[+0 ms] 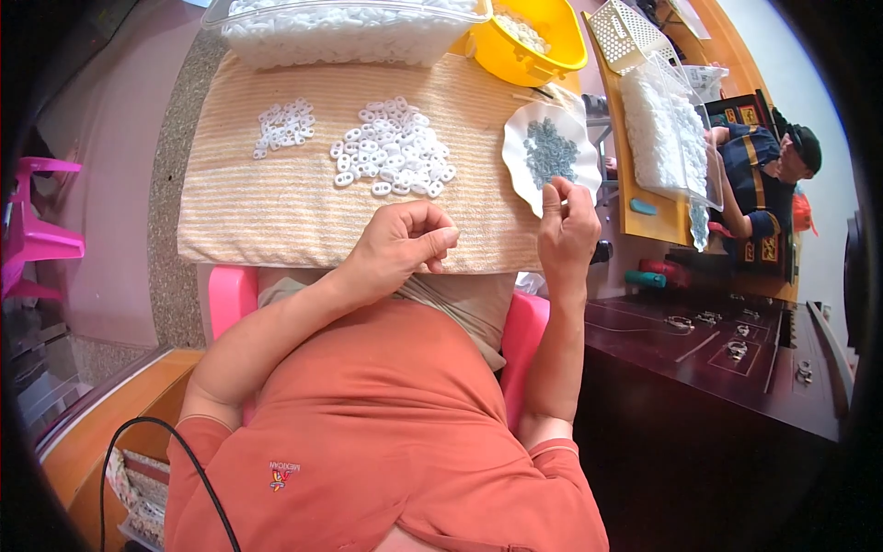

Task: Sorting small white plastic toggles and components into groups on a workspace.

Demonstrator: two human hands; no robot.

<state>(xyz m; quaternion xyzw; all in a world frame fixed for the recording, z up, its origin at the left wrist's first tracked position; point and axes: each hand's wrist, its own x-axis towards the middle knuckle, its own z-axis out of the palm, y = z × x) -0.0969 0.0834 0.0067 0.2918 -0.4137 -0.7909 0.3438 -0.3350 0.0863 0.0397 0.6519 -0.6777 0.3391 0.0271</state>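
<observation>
My left hand [405, 241] hovers over the near edge of the striped cloth [239, 202], its fingers curled and thumb pressed toward the forefinger. Whatever lies in that pinch, if anything, is hidden. At the near rim of a white wavy-edged dish [518, 152], my right hand [567, 225] has its thumb and fingertips together; I cannot make out what they hold. Small grey-blue pieces [549, 152] are heaped in the dish. Beyond my left hand lies a loose pile of white oval pieces with two holes [394, 152]. A smaller group of white pieces [283, 127] sits left of it.
A clear bin [349, 41] full of white pieces stands at the far edge, beside a yellow basket [529, 64]. On the right, a person [759, 170] sits by another table with a clear bin of white pieces [658, 133]. Pink stools [44, 225] stand at left.
</observation>
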